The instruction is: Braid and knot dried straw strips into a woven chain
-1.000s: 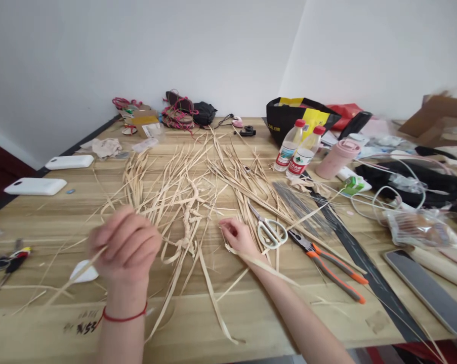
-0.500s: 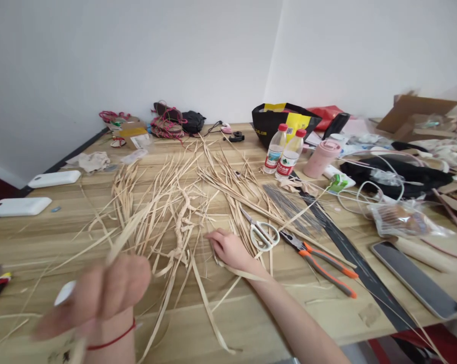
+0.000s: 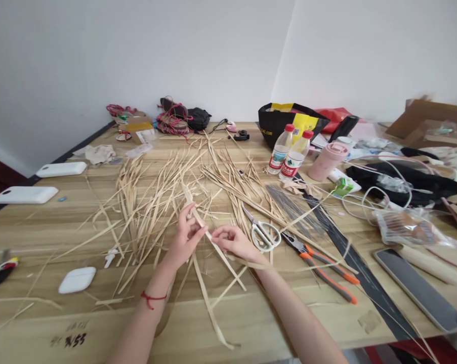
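My left hand (image 3: pixel 188 235) is closed on a pale, flat plant-fibre strip (image 3: pixel 199 219) that slants over the middle of the table. Beside it, my right hand (image 3: pixel 232 241) pinches the same strip, whose tail runs down toward me. Another strip (image 3: pixel 289 268) trails from under my right hand across the wrist to the right. Loose pale strips (image 3: pixel 160 202) lie all around and beyond both hands. The knotted, braided piece is mostly hidden behind my left hand. Scissors (image 3: pixel 265 236) with white handles lie just right of my right hand.
Orange-handled pliers (image 3: pixel 327 273) and a phone (image 3: pixel 418 288) lie to the right. Two water bottles (image 3: pixel 294 159), a pink cup (image 3: pixel 328 161) and a black-yellow bag (image 3: pixel 289 124) stand behind. A white earbud case (image 3: pixel 77 280) and white devices (image 3: pixel 25 194) are at left.
My left hand has come from the near left to the middle, beside my right hand, bringing the strip. The right hand has turned to pinch it. The view has shifted slightly.
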Motion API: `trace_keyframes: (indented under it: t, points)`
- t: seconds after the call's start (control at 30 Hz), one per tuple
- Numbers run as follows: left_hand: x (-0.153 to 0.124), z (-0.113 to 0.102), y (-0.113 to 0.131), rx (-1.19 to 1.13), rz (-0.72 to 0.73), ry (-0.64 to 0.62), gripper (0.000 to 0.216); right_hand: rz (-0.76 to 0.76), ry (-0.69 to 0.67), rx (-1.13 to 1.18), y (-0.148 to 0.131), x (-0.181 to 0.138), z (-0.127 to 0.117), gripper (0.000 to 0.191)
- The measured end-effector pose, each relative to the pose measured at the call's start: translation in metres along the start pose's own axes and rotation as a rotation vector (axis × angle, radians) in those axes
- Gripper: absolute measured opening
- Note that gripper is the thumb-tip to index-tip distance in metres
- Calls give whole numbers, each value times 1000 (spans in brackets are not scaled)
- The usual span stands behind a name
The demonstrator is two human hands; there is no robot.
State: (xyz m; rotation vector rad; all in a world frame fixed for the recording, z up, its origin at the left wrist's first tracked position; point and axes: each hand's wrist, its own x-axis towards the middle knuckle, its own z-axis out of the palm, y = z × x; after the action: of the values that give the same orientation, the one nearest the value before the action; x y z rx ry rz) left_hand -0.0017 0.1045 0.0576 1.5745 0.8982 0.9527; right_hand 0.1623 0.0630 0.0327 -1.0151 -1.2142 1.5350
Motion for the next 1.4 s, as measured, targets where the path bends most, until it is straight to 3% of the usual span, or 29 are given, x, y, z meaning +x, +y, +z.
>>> trace_keyframes:
  t: [0.1,0.23,0.33,0.4,0.5,0.6,0.67,0.83,1.0,1.13,1.27,1.4]
  points:
    - [-1,3,-10,-42,34,74,55,-20,-8,-19,4,1,3,26]
    - [-3,8,-13,38,23,85,22,-64,6,-122,5,3,6,29]
    - [-4,9,-12,78,-34,63,20,-104,85,-481,-5,-1,-4,27]
    - [-5,8,-12,54,-46,84,24,-117,313,-869,-16,-8,-19,21]
    - [-4,4,-12,11,-16,71,31,87,571,-1262,-29,-21,-45,17]
    - [-4,0,-10,-4,-3,10,39,317,557,-1460,-31,-29,-63,25]
    - [-5,-1,-8,-17,-4,-21,45,381,495,-1483,-29,-31,-68,30]
    - [-6,-4,-4,-61,-35,-85,54,295,459,-1302,-34,-38,-81,35]
    - [-6,-6,-1,-128,-32,-35,36,242,509,-907,-51,-61,-106,38]
    - [-9,-6,6,-139,-86,-61,29,106,443,-568,-64,-67,-98,43]
    - [-13,-7,11,-145,-162,-287,22,-36,355,-189,-61,-46,-64,43]
    - [-17,-7,14,-165,-207,-592,21,-115,454,45,-46,-21,-35,37]
